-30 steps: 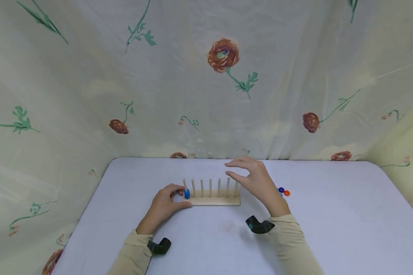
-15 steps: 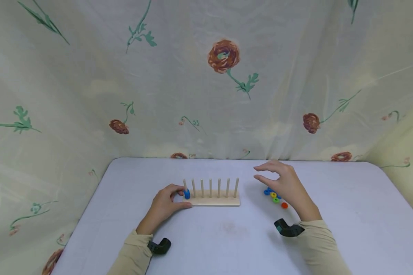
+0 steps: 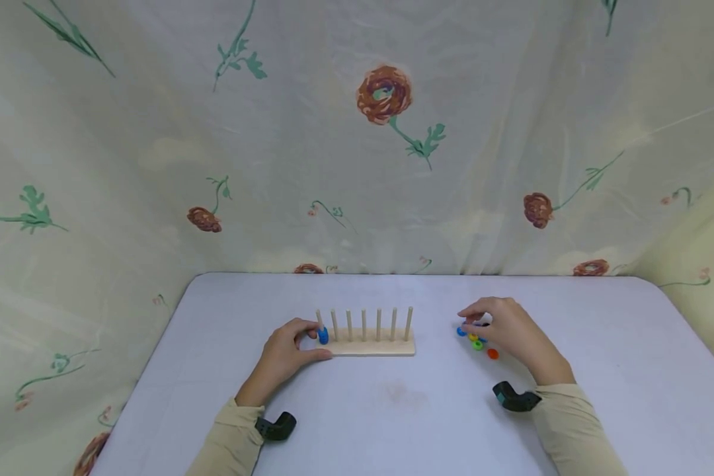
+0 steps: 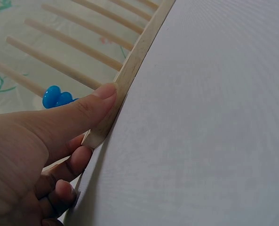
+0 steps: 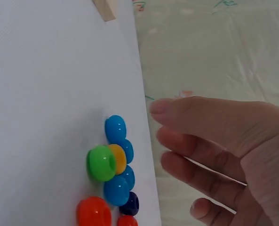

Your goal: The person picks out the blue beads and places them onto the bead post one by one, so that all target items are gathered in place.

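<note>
— Where to look for the loose beads (image 5: pixel 116 190)?

— On the table (image 3: pixel 363 410), to the right of the peg rack (image 3: pixel 365 348) and well apart from it. Just beneath the fingertips of the right hand (image 3: pixel 502 327), and partly covered by it in the head view.

— Nearer to which hand?

— To the right, clearly. Well apart from the left hand (image 3: pixel 285 347), over at the rack's left end.

— And about the right fingers (image 5: pixel 191 172)?

— Loosely bent, holding nothing as far as visible. Apart from the beads in the right wrist view; hard to tell about the forefinger.

— And with the left?

— Gripping the rack's left end, thumb against the front edge. Close by the blue beads (image 3: pixel 324 336) on the leftmost peg (image 3: pixel 318 318), too.

— Any long axis to mind?

— On the rack, yes: running left to right, with pegs upright. Not on the beads: squat and round.

— Main relation, then?

— Probably the vertical one: beads below, right fingertips above. Also worth noting: green bead (image 3: pixel 477 345) and orange bead (image 3: pixel 492 354) on the person's near side of the pile.
</note>
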Demonstrator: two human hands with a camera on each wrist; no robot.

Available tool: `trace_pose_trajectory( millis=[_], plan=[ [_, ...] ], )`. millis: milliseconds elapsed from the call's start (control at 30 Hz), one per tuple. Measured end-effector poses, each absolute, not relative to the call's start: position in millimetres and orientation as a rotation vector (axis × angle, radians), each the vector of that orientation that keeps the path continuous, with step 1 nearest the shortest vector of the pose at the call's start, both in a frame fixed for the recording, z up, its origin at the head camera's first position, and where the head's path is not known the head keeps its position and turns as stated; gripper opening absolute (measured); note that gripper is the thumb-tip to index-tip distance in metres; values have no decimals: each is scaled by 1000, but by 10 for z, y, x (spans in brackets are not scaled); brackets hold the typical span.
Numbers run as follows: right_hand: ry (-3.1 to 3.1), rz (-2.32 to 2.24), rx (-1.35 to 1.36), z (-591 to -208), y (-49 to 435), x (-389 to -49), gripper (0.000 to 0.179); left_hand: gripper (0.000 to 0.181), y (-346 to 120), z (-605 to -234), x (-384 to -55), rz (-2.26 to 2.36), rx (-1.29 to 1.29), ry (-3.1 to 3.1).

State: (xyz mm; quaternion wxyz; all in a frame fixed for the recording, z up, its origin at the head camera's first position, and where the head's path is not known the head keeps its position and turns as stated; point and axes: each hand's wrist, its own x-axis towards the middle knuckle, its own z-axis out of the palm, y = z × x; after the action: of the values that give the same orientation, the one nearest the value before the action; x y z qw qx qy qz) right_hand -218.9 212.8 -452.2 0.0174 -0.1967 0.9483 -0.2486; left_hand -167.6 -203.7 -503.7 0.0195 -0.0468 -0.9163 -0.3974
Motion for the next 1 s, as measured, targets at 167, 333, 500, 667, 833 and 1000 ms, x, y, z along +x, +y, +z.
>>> trace_pose_trajectory(
  millis=[167, 333, 500, 667, 833, 1000],
  plan=[
    [2899, -745, -528, -4583, 2106, -2208, 22, 51, -2041, -5028, -1679, -1238, -153, -2839],
    [2895, -721, -521, -4640, 2098, -2223, 20, 50, -2042, -5026, -1677, -1241, -149, -2838],
    [2901, -725, -566, -4682, 2100, -2235, 16, 51, -2044, -5036, -1676, -1241, -147, -2835],
    [2915, -720, -587, -4712, 2089, -2244, 12, 51, -2047, -5039, -1681, -1242, -150, -2834],
    [2976, -700, -601, -4721, 2073, -2238, 13, 50, -2048, -5048, -1686, -1245, -147, -2830],
    [3065, -686, -644, -4701, 2059, -2208, 15, 50, -2048, -5072, -1691, -1234, -148, -2834]
  ],
)
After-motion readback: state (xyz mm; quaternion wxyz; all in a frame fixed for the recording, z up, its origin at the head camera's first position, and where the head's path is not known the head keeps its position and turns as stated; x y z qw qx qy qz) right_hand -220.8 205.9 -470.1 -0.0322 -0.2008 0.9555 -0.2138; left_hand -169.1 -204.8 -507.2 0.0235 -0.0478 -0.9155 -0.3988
